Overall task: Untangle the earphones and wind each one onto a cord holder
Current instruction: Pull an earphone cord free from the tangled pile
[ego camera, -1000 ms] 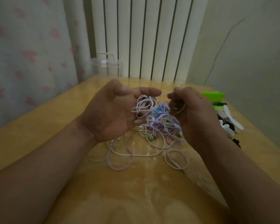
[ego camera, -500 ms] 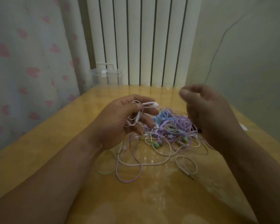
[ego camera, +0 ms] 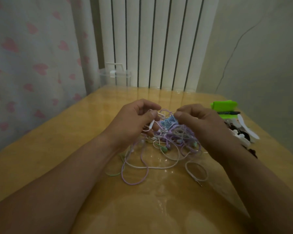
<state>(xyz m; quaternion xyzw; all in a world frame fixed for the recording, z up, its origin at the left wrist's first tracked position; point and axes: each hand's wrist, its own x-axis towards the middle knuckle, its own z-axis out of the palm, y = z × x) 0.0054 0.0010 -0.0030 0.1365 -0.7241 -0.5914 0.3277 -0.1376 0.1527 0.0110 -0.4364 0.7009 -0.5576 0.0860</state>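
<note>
Both hands are up over the middle of the worktop [ego camera: 57, 157], where the tangle of earphones [ego camera: 172, 134] sits in a heap of purple, blue, green and white cords, loose loops trailing towards six o'clock. The left hand [ego camera: 132, 120] has its fingers curled in, thumb pressed against a white earphone [ego camera: 151, 124] at the nine o'clock edge of the heap. The right hand [ego camera: 201, 125] is curled too, thumb and forefinger pinched together on strands at the top of the tangle. Out at three o'clock lie white cord holders [ego camera: 243, 134], with a green box [ego camera: 224, 106] and a black pen [ego camera: 228, 113] at two o'clock.
</note>
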